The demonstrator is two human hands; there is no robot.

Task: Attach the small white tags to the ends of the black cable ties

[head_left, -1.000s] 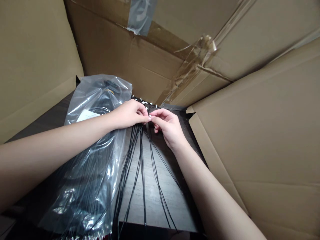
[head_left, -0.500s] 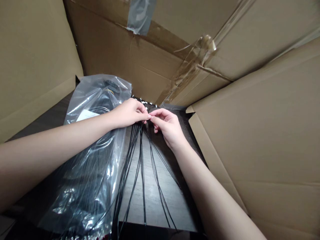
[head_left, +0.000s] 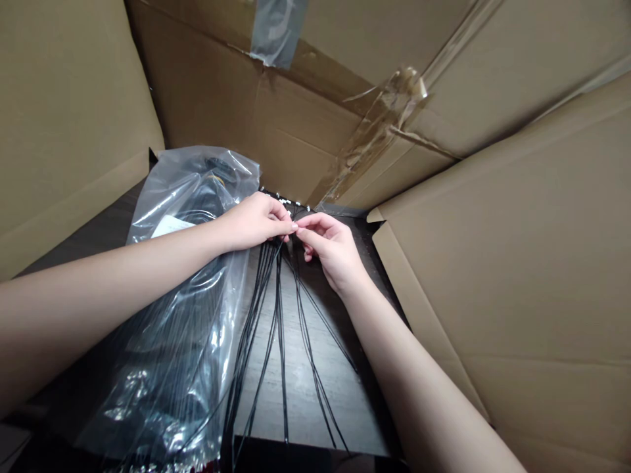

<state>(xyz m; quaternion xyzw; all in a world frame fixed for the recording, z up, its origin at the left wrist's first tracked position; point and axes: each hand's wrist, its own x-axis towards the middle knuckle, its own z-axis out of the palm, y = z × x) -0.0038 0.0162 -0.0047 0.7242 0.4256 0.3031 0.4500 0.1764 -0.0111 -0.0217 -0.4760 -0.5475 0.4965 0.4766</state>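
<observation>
Several thin black cords (head_left: 280,315) lie in a fan along a dark wooden surface (head_left: 300,394), running from near me to a far point where small white tips show (head_left: 283,196). My left hand (head_left: 254,222) is pinched over the far ends of the cords. Fingertip to fingertip with it, my right hand (head_left: 331,248) also pinches the cords. Just left of the fan lies a clear plastic bag (head_left: 182,309) holding more black cords and a white label; my left forearm crosses over it.
Brown cardboard flaps (head_left: 517,249) wall in the surface on the left, back and right. Crumpled clear tape (head_left: 389,112) hangs from the back flap, and a grey tape strip (head_left: 279,29) sits at the top.
</observation>
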